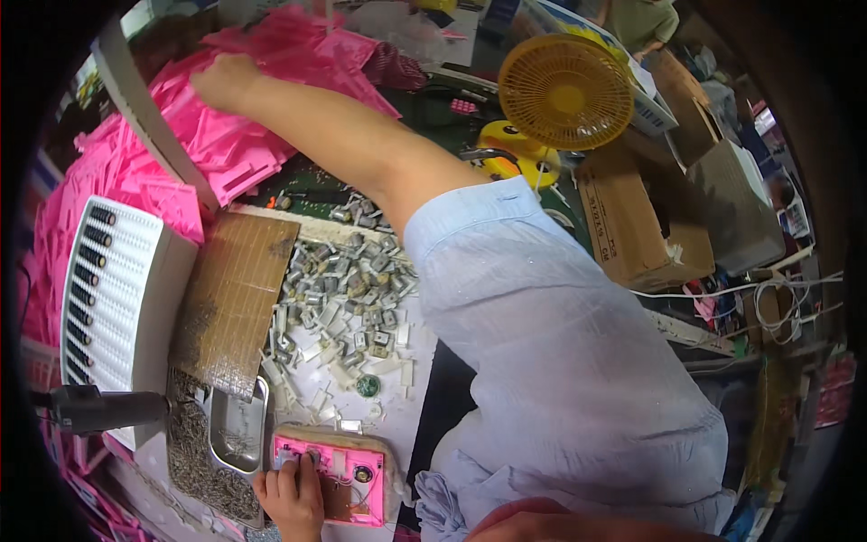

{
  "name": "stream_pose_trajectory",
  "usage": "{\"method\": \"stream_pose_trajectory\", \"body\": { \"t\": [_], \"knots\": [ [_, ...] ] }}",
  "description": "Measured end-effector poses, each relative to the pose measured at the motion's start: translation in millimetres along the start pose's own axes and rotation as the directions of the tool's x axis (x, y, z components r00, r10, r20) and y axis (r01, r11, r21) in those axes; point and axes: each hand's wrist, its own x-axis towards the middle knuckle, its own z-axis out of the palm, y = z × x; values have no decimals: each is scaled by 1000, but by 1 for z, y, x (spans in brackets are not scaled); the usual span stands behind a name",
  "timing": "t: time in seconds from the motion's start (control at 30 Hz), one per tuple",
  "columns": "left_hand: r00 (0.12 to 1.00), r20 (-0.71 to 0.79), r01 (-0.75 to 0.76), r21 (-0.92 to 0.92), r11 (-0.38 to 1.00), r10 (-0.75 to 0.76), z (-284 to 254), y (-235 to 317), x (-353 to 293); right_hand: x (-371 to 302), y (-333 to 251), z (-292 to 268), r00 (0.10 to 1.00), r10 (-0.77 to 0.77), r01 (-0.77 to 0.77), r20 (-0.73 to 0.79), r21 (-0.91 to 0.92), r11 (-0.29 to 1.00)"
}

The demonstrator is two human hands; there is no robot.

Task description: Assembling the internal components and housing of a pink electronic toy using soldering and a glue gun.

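Observation:
My right hand (226, 81) reaches far across to the upper left and lies on a heap of pink plastic parts (217, 135). Its fingers sink into the heap, so its grip is hidden. My light blue sleeve (560, 343) fills the middle of the view. My left hand (291, 495) is at the bottom edge, fingers pressed on the left end of a pink block (348, 479) with round fittings, which sits on a tan pad. A pile of small grey metal parts (348, 289) lies between the two hands.
A cardboard sheet (233, 298) leans beside a white rack of dark cylinders (99, 289). A metal tray (237, 429) sits in a spread of tiny screws (194, 461). A black tool handle (99, 406) lies left. A yellow fan (566, 90) and cardboard boxes (641, 226) stand right.

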Motion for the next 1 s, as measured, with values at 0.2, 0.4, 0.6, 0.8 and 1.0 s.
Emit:
{"method": "stream_pose_trajectory", "body": {
  "t": [0.2, 0.4, 0.6, 0.8, 1.0],
  "knots": [
    [976, -9, 218, -26, 976, -218, 4, 7, 7, 9, 28, -43, 656, 616, -344, -436, 554, 758],
    [946, 98, 317, -88, 944, -308, 1, 9, 19, -100, -26, -124, 711, 700, 8, -63, 997, 81],
    [845, 203, 535, -313, 784, -495, -8, 7, 29, -231, -118, -211, 825, 493, -30, 276, 892, -451],
    [772, 430, 592, -217, 776, -468, 32, -26, 41, -293, -138, -216, 885, 301, -297, 356, 928, -225],
    [746, 418, 658, -344, 670, -518, -47, -22, 31, -293, -158, -204, 921, 192, -261, 339, 903, -342]
  ]
}}
